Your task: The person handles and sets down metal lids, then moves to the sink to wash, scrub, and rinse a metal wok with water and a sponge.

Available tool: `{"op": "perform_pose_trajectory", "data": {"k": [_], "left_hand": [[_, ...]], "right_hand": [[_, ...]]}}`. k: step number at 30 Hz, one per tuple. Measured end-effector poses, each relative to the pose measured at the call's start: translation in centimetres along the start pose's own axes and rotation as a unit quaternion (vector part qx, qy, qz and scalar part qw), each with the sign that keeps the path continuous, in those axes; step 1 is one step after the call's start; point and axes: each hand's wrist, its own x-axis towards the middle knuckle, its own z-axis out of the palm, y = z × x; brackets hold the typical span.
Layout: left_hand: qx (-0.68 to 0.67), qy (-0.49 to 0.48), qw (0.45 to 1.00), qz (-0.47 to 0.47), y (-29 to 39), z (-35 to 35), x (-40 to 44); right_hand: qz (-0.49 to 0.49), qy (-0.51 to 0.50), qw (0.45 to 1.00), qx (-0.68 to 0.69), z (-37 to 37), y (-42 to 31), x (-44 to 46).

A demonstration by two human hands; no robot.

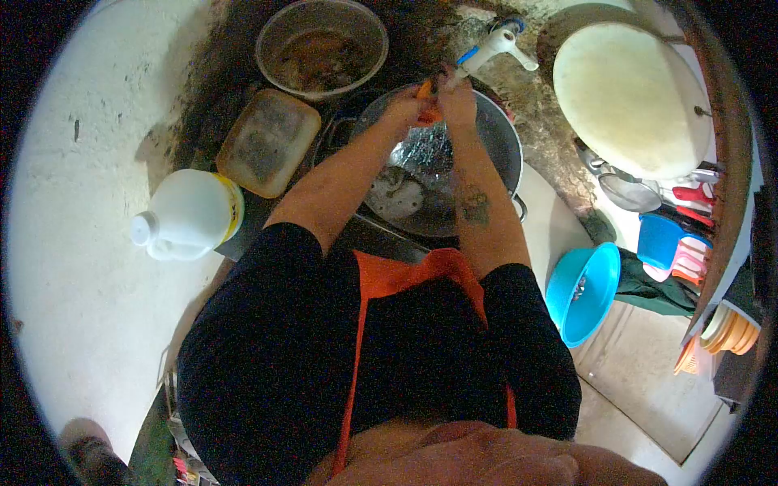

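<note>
Orange item is clasped by the curled left hand, above the round pot near the white faucet. The right hand is held close beside it, finger pose indistinct. Farther right, a turquoise basin is seen.

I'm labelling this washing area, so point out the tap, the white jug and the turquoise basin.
Tap [489,52]: head view, on its white body.
White jug [190,212]: head view, on the side of its body.
Turquoise basin [563,283]: head view, on its outer wall.
</note>
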Motion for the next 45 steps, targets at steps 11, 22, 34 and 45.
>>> {"op": "perform_pose_trajectory", "data": {"k": [11, 22, 34, 45], "left_hand": [[-0.09, -0.019, 0.994, -0.056, -1.4, -2.1, 3.0], [-0.098, -0.075, 0.992, -0.035, -4.0, 0.0, 4.3], [-0.214, -0.023, 0.976, 0.035, -2.8, -2.7, -2.2], [-0.231, 0.095, 0.965, -0.083, -5.3, -4.1, 4.5]], "right_hand": [[0.002, 0.134, 0.989, 0.061, -1.6, 0.1, 0.3], [0.181, -0.046, 0.888, 0.42, -0.7, -6.7, -2.4], [-0.016, -0.265, 0.738, 0.62, 5.4, -19.2, -1.4], [0.2, 0.027, 0.449, 0.87, -1.9, -2.8, 1.3]]}}
